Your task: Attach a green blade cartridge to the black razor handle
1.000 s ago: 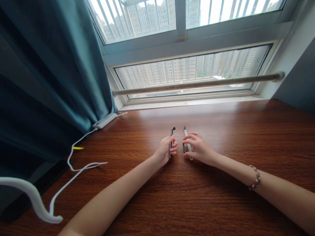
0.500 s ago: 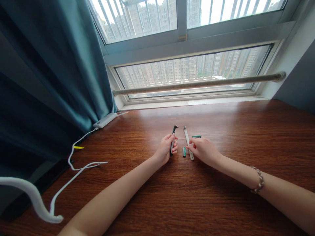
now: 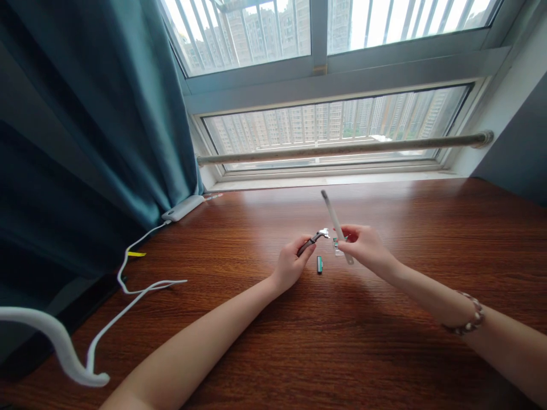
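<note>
My left hand (image 3: 290, 263) is closed round the dark handle of a razor (image 3: 308, 244), whose bare silvery head end points to the right. Between thumb and fingers, my right hand (image 3: 366, 246) grips a pale toothbrush (image 3: 334, 219), lifted and tilted with its dark bristle end up toward the window. A green and black razor cartridge (image 3: 319, 265) lies on the table below the razor. Partly behind the toothbrush and my right fingers is a small clear piece with green parts (image 3: 335, 245), probably another cartridge in its holder.
The brown wooden table (image 3: 256, 341) reaches to the window sill. On the left lie a white power bank (image 3: 183, 208), a looping white cable (image 3: 128, 287) and a yellow strip (image 3: 137, 254) near the blue curtain (image 3: 141, 114). A rail (image 3: 342, 149) crosses the window.
My right hand has picked the toothbrush up off the table. My left hand has turned the razor so its head leans right, toward the toothbrush.
</note>
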A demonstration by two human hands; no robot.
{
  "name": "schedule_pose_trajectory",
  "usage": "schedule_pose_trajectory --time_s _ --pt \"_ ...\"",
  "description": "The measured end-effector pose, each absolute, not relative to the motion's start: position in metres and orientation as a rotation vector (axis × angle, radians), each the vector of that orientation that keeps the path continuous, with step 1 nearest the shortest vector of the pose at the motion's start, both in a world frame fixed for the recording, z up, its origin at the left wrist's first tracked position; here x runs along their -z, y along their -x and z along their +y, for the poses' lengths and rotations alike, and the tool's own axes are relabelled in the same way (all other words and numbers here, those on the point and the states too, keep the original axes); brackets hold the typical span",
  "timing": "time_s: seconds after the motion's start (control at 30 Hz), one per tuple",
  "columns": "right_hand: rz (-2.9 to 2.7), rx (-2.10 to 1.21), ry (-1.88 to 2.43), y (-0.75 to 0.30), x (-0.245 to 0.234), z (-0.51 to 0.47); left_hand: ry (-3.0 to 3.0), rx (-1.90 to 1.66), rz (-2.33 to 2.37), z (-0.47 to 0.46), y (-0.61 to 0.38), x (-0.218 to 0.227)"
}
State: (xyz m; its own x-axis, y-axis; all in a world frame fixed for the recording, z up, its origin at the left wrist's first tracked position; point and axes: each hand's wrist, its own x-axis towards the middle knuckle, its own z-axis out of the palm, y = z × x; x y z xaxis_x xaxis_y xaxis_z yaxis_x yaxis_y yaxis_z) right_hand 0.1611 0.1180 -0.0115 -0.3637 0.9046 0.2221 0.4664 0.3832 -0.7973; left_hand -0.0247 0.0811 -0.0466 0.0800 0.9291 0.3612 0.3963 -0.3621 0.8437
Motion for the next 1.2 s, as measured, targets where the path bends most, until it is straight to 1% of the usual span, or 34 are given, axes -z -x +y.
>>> schedule_pose_trajectory --time_s 0.07,0.13,0.23,0.3,0.4,0.53,0.63,0.8,1.0,1.13,1.2 --pt "-1.940 -0.691 1.141 -0.175 0.008 0.119 -1.881 -1.230 1.345 0.080 0.025 0.047" --pt "-1.993 -0.430 1.081 -0.193 0.012 0.117 -1.917 -1.217 1.360 0.079 0.025 0.048" --pt "-2.202 -0.077 0.959 -0.220 0.030 0.114 -1.942 -1.203 1.362 0.078 0.024 0.049" --pt "-2.300 0.026 0.923 -0.233 0.043 0.114 -1.956 -1.201 1.367 0.077 0.024 0.049" --pt "-2.372 0.006 1.002 -0.242 0.056 0.116 -1.983 -1.206 1.385 0.076 0.024 0.049" --pt "-2.350 -0.032 1.157 -0.241 0.058 0.119 -2.015 -1.207 1.378 0.074 0.023 0.047" --pt "-2.434 0.024 1.148 -0.239 0.058 0.120 -2.032 -1.215 1.320 0.072 0.022 0.045" --pt "-2.427 0.088 1.385 -0.239 0.060 0.120 -2.098 -1.170 1.209 0.069 0.019 0.041" --pt "-2.424 -0.040 1.179 -0.238 0.059 0.116 -2.030 -1.221 1.249 0.070 0.019 0.044" --pt "-2.414 -0.009 1.323 -0.239 0.060 0.119 -2.026 -1.229 1.265 0.070 0.020 0.046" --pt "-2.376 -0.045 1.339 -0.239 0.060 0.120 -2.008 -1.238 1.276 0.070 0.020 0.046"
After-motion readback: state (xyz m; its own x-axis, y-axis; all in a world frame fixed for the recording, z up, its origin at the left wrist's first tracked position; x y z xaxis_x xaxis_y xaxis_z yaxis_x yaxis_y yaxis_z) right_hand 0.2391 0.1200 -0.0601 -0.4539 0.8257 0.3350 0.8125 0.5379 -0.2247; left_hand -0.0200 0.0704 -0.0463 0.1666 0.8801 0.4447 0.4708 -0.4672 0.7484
